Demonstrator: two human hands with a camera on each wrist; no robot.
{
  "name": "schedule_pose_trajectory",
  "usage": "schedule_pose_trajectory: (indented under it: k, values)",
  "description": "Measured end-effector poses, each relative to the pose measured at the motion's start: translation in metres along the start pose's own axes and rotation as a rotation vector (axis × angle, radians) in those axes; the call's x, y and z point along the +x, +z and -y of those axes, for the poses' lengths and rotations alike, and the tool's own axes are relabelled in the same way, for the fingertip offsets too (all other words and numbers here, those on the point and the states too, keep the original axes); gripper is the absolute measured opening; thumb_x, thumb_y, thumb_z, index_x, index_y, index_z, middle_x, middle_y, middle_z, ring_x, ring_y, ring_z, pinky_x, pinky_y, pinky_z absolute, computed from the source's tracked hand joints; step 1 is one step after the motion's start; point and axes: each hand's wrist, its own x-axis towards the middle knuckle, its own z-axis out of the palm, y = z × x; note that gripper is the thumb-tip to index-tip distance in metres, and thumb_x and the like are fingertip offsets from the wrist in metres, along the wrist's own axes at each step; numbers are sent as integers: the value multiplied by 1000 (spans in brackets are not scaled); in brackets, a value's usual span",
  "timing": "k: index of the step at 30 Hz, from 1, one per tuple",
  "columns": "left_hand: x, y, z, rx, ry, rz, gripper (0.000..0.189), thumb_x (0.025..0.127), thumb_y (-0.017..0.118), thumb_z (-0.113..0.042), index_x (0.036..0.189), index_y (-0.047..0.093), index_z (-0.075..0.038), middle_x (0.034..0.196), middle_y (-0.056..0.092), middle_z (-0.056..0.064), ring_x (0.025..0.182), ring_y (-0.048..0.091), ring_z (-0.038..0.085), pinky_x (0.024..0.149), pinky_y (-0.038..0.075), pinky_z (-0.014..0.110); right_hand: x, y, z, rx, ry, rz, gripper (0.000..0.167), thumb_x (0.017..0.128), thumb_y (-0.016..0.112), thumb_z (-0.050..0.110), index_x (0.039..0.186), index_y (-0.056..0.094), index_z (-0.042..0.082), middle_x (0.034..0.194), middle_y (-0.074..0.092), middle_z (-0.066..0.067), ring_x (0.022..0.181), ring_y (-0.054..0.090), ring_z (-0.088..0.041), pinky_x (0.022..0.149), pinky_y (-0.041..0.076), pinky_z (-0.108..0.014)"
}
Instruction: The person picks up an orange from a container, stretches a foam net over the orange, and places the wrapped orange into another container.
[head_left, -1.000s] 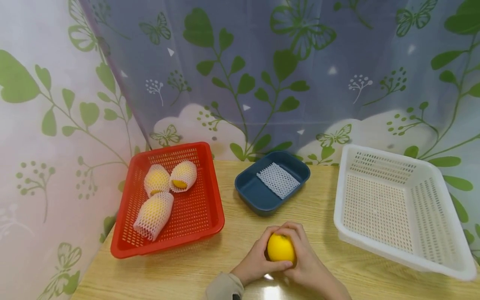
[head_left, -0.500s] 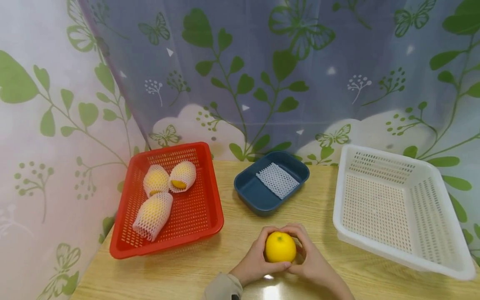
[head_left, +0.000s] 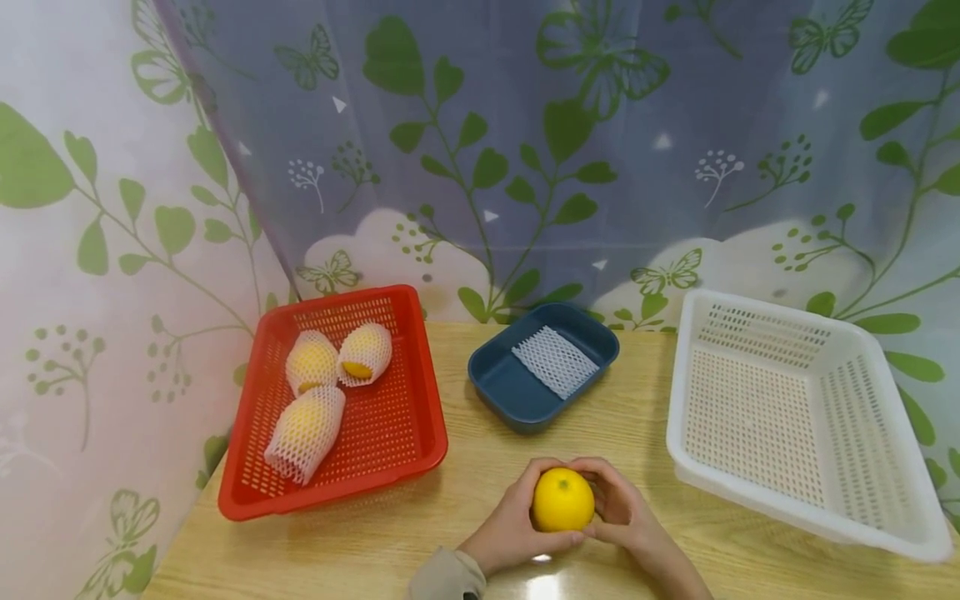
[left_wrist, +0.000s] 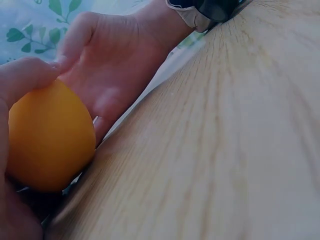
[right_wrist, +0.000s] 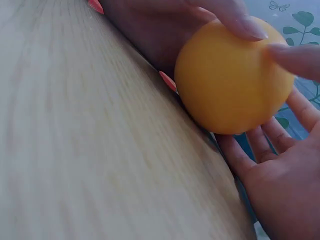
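A round yellow-orange fruit (head_left: 563, 500), with a small greenish stem end facing up in the head view, sits between both hands just above or on the table. My left hand (head_left: 514, 518) grips its left side, thumb in front and fingers behind. From the other side my right hand (head_left: 627, 518) curves round it with thumb and fingers; a gap shows between that palm and the fruit. In the right wrist view both thumbs meet the near face of the fruit (right_wrist: 232, 80), while the right fingers (right_wrist: 267, 142) reach behind it.
Behind the hands stands a dark blue tray (head_left: 495, 375) with a white foam net (head_left: 557, 361) in it. A red basket (head_left: 431, 417) at left holds three yellow fruits (head_left: 306, 433) in foam nets. At right stands a white basket (head_left: 757, 417).
The fruit has been turned so its stem end shows, and both hands have come slightly nearer to me. My right palm stands farther from the fruit than a second ago.
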Motion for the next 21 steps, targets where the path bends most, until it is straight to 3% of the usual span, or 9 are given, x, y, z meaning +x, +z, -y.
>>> schedule_pose_trajectory:
  k: [5,11,17,21]
  values:
    - [0,0,1,4,-16,-8,76,79,84,-28,140,39,-23,130,54,-5,110,56,12,96,46,32,-1,-1,1,17,-26,-35,44,92,40,-12,135,37,-16,136,50,-15,124,51,-23,106,40,-29]
    - [-2,-2,3,27,2,-28,80,79,84,-28,142,38,-13,130,54,-2,109,57,12,96,46,32,-1,2,1,-82,-5,-125,35,95,42,-10,130,44,-15,128,57,-13,117,55,-20,101,44,-28]
    - [-4,-3,6,42,31,-22,78,78,85,-27,141,40,-18,130,56,-4,110,58,12,95,47,32,5,8,8,-351,40,-225,24,100,49,-4,122,57,-4,119,59,-16,110,59,-18,93,49,-27]
    - [-6,-5,6,51,25,-5,79,76,87,-28,140,40,-26,130,56,-6,109,58,11,95,48,31,18,13,17,-574,7,-266,19,97,57,-2,115,63,2,112,63,-12,100,60,-18,83,53,-27]
